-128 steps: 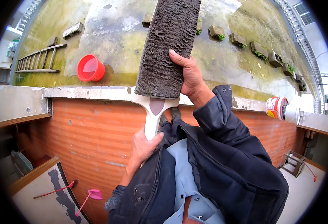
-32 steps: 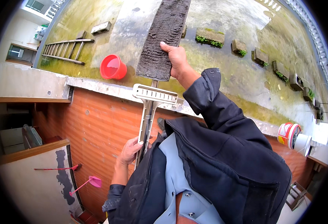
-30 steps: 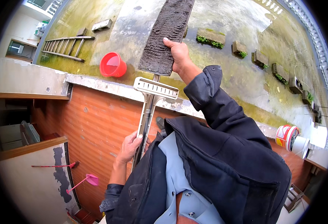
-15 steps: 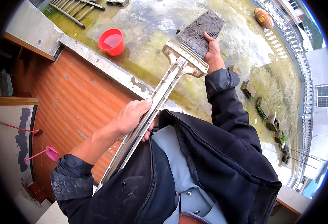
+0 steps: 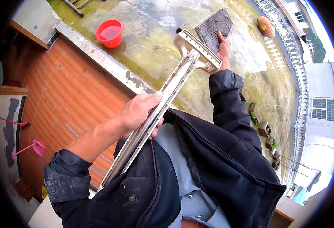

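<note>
My left hand (image 5: 141,113) is closed round the shaft of a long cream-white T-shaped piece (image 5: 173,84), thumb on top and fingers underneath. The piece slants from my lap toward the far right, its hollow channelled side facing up and its wide crosspiece at the far end. My right hand (image 5: 223,51) grips a flat, dark grey slab (image 5: 214,29) with a rough, pitted surface, the thumb lying on its face. That slab is just beyond the crosspiece; whether the two touch I cannot tell. The crosspiece hides part of the slab's near edge.
A red bucket (image 5: 109,34) holding liquid stands on the mossy concrete ground. A low chipped ledge (image 5: 98,57) divides this from the orange floor (image 5: 66,98). A patterned round object (image 5: 266,26) sits by the balustrade (image 5: 303,91). A pink long-handled scoop (image 5: 38,148) is at left.
The slab and my right hand have shifted slightly farther away and right. The T-shaped piece has also moved a little up and right in view. Both grips stay the same.
</note>
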`<state>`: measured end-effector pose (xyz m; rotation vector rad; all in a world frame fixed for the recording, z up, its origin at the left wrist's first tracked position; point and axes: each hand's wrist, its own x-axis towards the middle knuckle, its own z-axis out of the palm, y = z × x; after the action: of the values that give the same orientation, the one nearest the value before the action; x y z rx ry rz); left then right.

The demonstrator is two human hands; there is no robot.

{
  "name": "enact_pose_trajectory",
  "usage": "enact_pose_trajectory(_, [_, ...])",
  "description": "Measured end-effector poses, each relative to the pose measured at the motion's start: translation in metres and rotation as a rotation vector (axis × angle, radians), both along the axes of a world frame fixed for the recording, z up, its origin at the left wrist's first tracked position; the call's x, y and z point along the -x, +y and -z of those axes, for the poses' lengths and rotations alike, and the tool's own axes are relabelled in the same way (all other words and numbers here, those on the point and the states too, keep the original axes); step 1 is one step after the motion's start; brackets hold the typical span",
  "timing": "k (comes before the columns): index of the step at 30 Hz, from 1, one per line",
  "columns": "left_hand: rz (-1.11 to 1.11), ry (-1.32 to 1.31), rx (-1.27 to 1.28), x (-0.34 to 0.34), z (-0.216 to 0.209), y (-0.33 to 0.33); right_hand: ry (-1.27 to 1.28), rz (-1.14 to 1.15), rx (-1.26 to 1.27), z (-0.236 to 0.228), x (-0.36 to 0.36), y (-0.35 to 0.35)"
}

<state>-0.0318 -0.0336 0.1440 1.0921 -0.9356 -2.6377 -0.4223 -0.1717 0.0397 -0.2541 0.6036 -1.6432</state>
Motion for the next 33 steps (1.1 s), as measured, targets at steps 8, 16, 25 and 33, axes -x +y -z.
enact_pose_trajectory(8, [-0.008, 0.019, 0.039, -0.014, -0.007, 0.006, -0.078, -0.058, 0.092, -0.008, -0.021, 0.007])
enact_pose_trajectory(16, [0.073, -0.030, 0.395, -0.049, 0.001, 0.020, -0.086, 0.141, 0.194, -0.047, -0.069, 0.034])
enact_pose_trajectory(25, [0.068, -0.245, 1.076, -0.085, 0.043, 0.054, -0.080, 0.075, 0.371, -0.093, -0.111, 0.074])
enact_pose_trajectory(33, [0.003, -0.216, 1.077, -0.083, 0.046, 0.060, -0.022, -0.155, 0.710, -0.119, -0.118, 0.076])
